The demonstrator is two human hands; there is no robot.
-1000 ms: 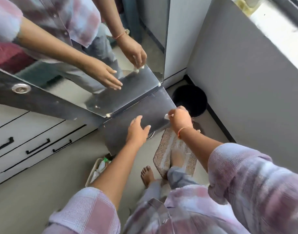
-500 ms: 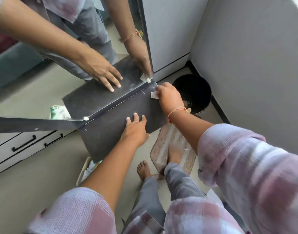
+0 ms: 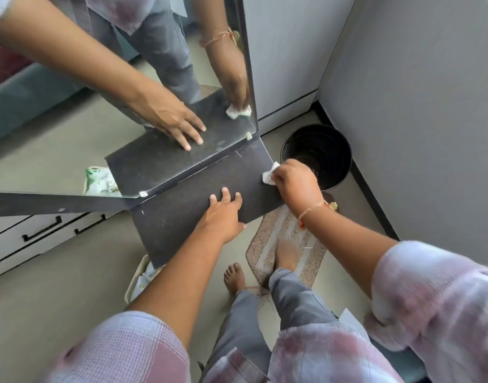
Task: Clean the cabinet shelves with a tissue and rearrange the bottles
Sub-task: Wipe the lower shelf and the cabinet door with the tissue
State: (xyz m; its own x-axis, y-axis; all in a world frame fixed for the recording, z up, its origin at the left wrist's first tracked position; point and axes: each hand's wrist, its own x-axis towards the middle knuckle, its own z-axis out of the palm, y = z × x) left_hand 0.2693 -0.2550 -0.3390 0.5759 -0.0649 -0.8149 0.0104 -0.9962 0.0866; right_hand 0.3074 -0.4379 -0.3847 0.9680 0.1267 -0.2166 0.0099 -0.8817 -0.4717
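A dark brown shelf [image 3: 182,217] juts out below a mirror [image 3: 71,128]. My left hand [image 3: 223,214] lies flat on the shelf's front part, fingers straight and spread. My right hand [image 3: 295,181] grips a crumpled white tissue [image 3: 270,174] and holds it against the shelf's right edge. The mirror repeats both hands and the tissue. No bottles are in view.
A black bin [image 3: 317,156] stands on the floor just right of the shelf, under my right hand. A speckled mat [image 3: 267,250] lies below with my feet on and beside it. White drawers [image 3: 30,239] with black handles are at left. A white basket [image 3: 139,277] sits under the shelf.
My right hand has slid the tissue along the shelf toward its right edge above the bin. My left hand stays pressed flat on the shelf. The view has tilted further down.
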